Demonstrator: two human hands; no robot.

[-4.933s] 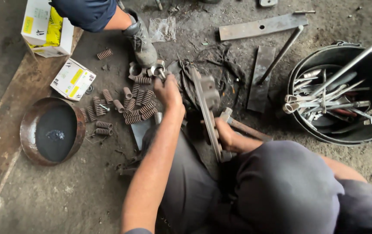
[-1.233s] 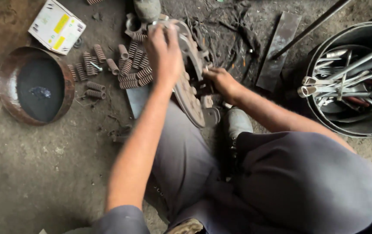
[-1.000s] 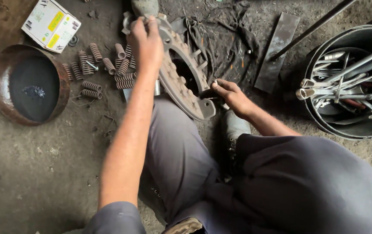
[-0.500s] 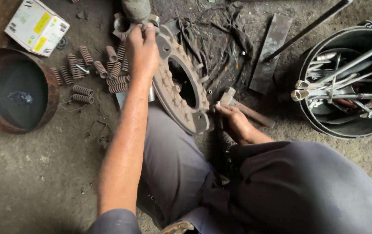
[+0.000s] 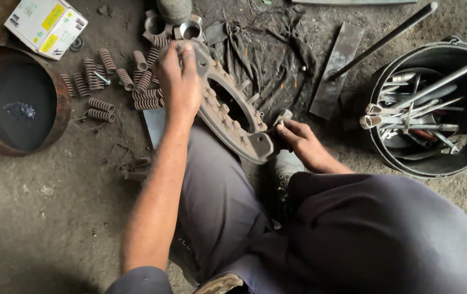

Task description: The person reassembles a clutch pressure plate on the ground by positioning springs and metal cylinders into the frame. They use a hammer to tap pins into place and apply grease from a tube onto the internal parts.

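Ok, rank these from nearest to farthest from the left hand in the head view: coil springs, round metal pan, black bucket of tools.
From the left hand, gripping the metal ring casting's top:
1. Coil springs: on the floor just to its left.
2. Round metal pan: farther left, past the springs.
3. Black bucket of tools: far right.

Setting: a mechanical repair workshop, work done seated on the ground.

- Floor [image 5: 43,218]: bare concrete, stained dark with oil and grit, across the whole frame.
- Bucket [image 5: 462,158], right edge: black, round, packed with spanners, sockets and long metal rods.
- Pan [image 5: 59,117], left edge: rusty round bowl holding a pool of black oil.
- Coil springs [image 5: 100,106], upper left: rusty, loose, scattered in a cluster on the floor.
- Cardboard box [image 5: 45,24], top left corner: white and yellow spare-part carton.
- Flat steel bars [image 5: 337,68], upper centre right: lying on the floor beside a greasy rag [image 5: 260,43].
- Ring-shaped cast metal part [image 5: 233,114], centre: worn, grimy, machine component.
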